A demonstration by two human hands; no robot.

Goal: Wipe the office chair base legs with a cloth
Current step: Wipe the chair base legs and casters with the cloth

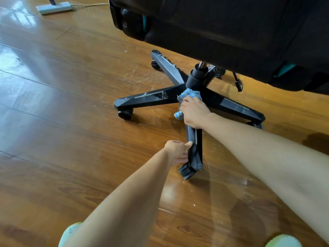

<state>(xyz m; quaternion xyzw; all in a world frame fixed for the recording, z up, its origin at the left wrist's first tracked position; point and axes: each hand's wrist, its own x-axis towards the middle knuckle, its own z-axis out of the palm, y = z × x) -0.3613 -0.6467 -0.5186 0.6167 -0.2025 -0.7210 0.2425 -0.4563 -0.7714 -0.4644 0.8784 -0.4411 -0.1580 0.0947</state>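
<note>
A black star-shaped chair base (156, 98) with several legs on castors stands on the wooden floor under the dark seat (231, 32). My right hand (194, 113) presses a bunched blue cloth (191, 94) onto the inner end of the nearest leg (195, 150), close to the central column (197, 77). My left hand (178, 151) grips the left side of that same leg near its outer end, thumb on top. The leg to the left shows dusty streaks.
A flat mop head (54, 7) with a cord lies on the floor at the far left. The seat's lever (237, 82) hangs down at the right of the column. Pale shoe tips (283, 241) show at the bottom edge. White specks dot the glossy floor.
</note>
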